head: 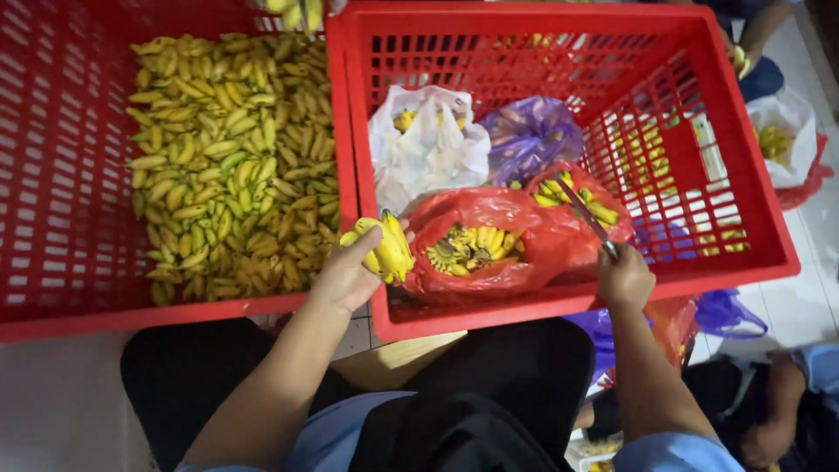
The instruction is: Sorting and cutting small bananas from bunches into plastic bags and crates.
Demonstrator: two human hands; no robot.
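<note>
My left hand (348,278) grips a small bunch of yellow bananas (385,247) over the near rim where the two red crates meet. My right hand (624,278) holds a knife (587,218) whose blade points up and left over a red plastic bag (533,229). That bag lies open in the right red crate (743,175) with banana bunches (472,247) inside. Behind it sit a white bag (428,149) and a purple bag (531,133), each holding bananas.
The left red crate (52,175) is filled with several loose yellow-green bananas (232,157). Another person's hand (743,57) holds bananas at the top right, beside a white bag (782,131). Purple and red bags (730,313) lie on the floor at right.
</note>
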